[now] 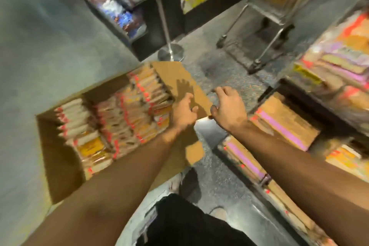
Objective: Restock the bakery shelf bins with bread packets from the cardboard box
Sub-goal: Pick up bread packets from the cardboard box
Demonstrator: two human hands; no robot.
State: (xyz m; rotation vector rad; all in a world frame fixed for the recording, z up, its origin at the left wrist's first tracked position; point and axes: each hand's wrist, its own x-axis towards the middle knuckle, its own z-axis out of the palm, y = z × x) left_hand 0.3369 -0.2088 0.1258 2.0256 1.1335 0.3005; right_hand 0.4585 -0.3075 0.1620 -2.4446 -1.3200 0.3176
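Note:
An open cardboard box stands on the floor at the left, packed with upright rows of bread packets with red markings. My left hand hovers over the box's right edge beside its spread flap, fingers loosely curled and empty. My right hand hangs just right of the flap's corner, fingers bent downward, nothing in it. The shelf bins at the right hold flat bread packets with pink stripes. The whole view is motion-blurred.
A metal trolley stands on the speckled floor ahead. A pole with a round base rises behind the box. Dark snack shelves line the back. A grey wall runs along the left. My dark-clothed leg shows at the bottom.

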